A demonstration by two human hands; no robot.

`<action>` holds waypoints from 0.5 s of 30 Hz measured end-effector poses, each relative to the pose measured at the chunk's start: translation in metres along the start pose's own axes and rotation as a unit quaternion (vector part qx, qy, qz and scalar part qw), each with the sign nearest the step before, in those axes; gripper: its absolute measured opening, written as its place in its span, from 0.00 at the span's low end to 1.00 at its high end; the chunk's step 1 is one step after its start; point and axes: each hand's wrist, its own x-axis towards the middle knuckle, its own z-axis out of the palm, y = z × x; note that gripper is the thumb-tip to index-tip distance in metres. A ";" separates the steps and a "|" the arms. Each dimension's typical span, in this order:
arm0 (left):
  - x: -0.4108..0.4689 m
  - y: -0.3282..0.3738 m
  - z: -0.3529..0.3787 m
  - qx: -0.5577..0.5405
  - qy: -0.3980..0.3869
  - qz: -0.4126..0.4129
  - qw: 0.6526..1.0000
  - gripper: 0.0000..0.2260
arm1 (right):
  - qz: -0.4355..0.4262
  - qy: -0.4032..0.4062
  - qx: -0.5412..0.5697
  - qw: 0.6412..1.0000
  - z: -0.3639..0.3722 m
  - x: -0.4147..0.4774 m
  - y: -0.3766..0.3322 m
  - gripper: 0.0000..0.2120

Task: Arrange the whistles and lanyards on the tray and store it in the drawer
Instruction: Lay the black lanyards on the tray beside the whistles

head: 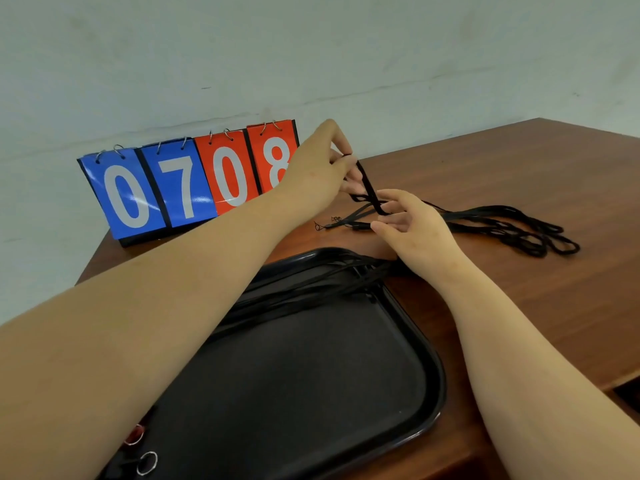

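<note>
Left hand (320, 168) pinches above the right hand (414, 225), fingers curled.

Shiny plastic, woven cord and polished wood share one tabletop.

The black tray (437, 372), lower centre, looks like plastic: its rim shines, while its floor is matt and finely grained. The black lanyards (519, 233), centre right, are matt woven cloth cord. The brown table (519, 161) is wood with a smooth satin finish and visible grain. At upper left, the scoreboard (187, 188) carries glossy, laminated-looking blue and red cards hung on bright metal rings (119, 148). Two shiny metal split rings (147, 463) lie at lower left. The wall (311, 46) behind is matt and blotchy.
</note>
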 end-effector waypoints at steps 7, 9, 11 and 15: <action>-0.004 -0.003 0.002 0.152 -0.080 0.062 0.983 0.03 | -0.022 0.030 -0.009 0.999 -0.001 -0.001 -0.003 0.24; -0.002 -0.007 0.001 0.181 -0.094 0.080 0.976 0.03 | -0.026 0.029 -0.008 0.999 -0.002 -0.003 -0.006 0.25; -0.002 -0.008 0.000 0.193 -0.113 0.103 0.969 0.03 | -0.032 0.016 0.012 0.999 -0.002 -0.004 -0.008 0.27; -0.003 -0.006 0.000 0.201 -0.132 0.151 0.959 0.03 | -0.028 -0.014 0.077 0.997 -0.001 -0.005 -0.015 0.27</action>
